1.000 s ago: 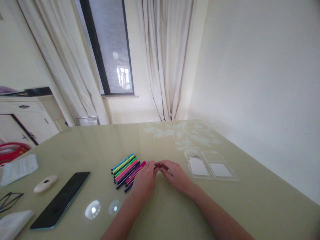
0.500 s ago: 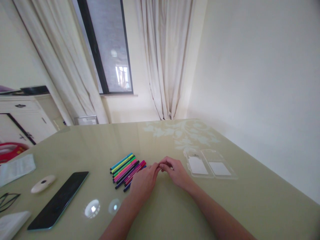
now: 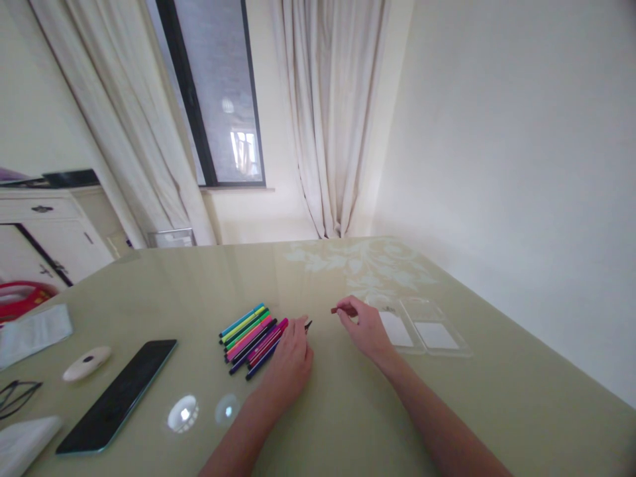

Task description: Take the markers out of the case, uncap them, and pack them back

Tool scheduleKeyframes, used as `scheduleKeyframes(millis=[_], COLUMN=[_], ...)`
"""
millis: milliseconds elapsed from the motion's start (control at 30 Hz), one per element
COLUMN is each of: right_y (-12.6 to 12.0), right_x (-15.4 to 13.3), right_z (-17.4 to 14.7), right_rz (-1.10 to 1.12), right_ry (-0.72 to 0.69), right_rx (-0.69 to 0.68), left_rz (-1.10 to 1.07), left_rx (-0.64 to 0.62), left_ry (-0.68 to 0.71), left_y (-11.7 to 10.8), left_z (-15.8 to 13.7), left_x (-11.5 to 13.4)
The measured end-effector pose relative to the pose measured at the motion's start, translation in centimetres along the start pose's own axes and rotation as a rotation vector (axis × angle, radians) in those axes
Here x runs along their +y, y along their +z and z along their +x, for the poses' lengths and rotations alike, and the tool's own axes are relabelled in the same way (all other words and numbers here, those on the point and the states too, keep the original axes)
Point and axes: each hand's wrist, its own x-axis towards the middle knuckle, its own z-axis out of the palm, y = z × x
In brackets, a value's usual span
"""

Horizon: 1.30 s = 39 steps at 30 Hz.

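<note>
My left hand (image 3: 291, 354) is closed beside the row of felt-tip markers (image 3: 251, 338), palm down. From under its fingers pokes the dark, pointed tip of a marker (image 3: 309, 326); the rest of that marker is hidden. To the right, my right hand (image 3: 362, 328) pinches a small reddish-brown marker cap (image 3: 342, 311) just above the table. The markers lie side by side, slanted, in blue, yellow, green, pink, black and purple. My left fingers overlap the right end of the row.
An open clear plastic case (image 3: 415, 324) with white paper inside lies right of my right hand. At the left are a black phone (image 3: 119, 397), a white oval object (image 3: 87, 364), a folded pale cloth (image 3: 37, 334), a black cord (image 3: 18, 397) and a white box (image 3: 27, 440).
My hands have come apart. The right one moved right and slightly up with the reddish-brown cap, now visible; the left turned over toward the markers, showing a dark tip.
</note>
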Motion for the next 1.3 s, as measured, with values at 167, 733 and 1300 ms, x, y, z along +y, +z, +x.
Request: scheduleKeyframes(millis=[167, 733, 1300], right_y=[0.1, 0.3, -0.8], right_x=[1.0, 1.4, 0.7], right_z=[0.1, 0.8, 0.0], right_rz=[-0.576, -0.845, -0.746], right_ry=[-0.054, -0.001, -0.024], right_rx=[-0.105, -0.132, -0.061], left_rz=[-0.198, -0.253, 0.201], left_rx=[-0.119, -0.301, -0.06], left_ry=[0.008, -0.012, -0.203], left_y=[-0.3, -2.9, -5.2], left_z=[-0.1, 0.6, 0.9], left_x=[1.1, 1.0, -0.3])
